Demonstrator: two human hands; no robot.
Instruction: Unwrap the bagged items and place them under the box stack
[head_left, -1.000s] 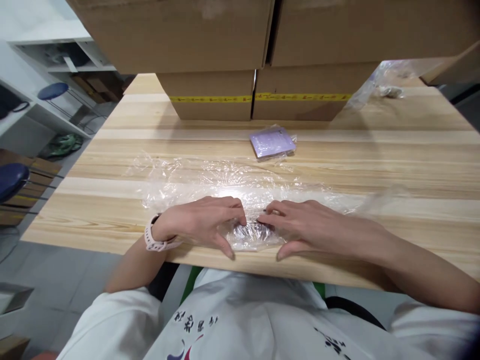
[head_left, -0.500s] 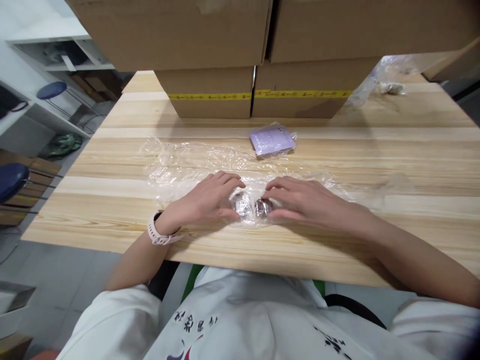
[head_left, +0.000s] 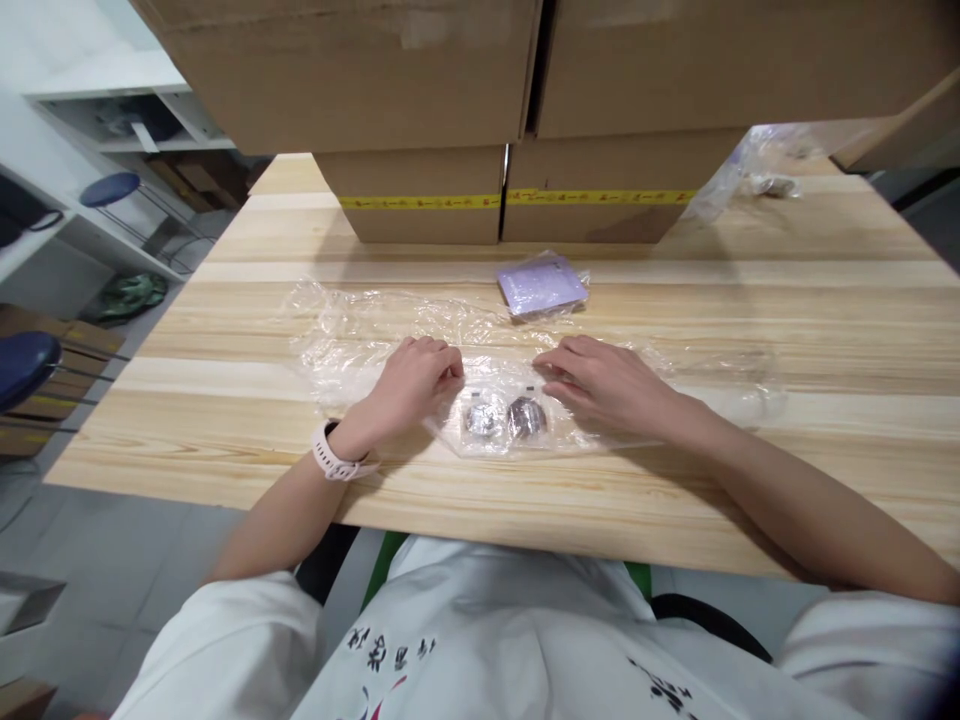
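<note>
Clear plastic wrap (head_left: pixel 337 340) lies crumpled and spread across the wooden table in front of me. Near its front edge, two small round items sit under or inside the film: a silvery one (head_left: pixel 482 420) and a dark brown one (head_left: pixel 527 417). My left hand (head_left: pixel 420 380), with a pale watch band on the wrist, is closed with curled fingers on the film, left of the silvery item. Above and right of the brown item rests my right hand (head_left: pixel 604 380), its thumb and fingers slightly apart at the film. A purple flat packet (head_left: pixel 542 285) in clear plastic lies beyond the wrap.
Stacked cardboard boxes (head_left: pixel 420 195) with yellow tape stand at the back of the table (head_left: pixel 225 400). More clear plastic (head_left: pixel 720 185) lies at the back right. Blue stools (head_left: pixel 109 190) and shelves are off to the left.
Both hands have moved apart and away from the round items, which now show fully. The left fingers have curled in. The purple packet stays put.
</note>
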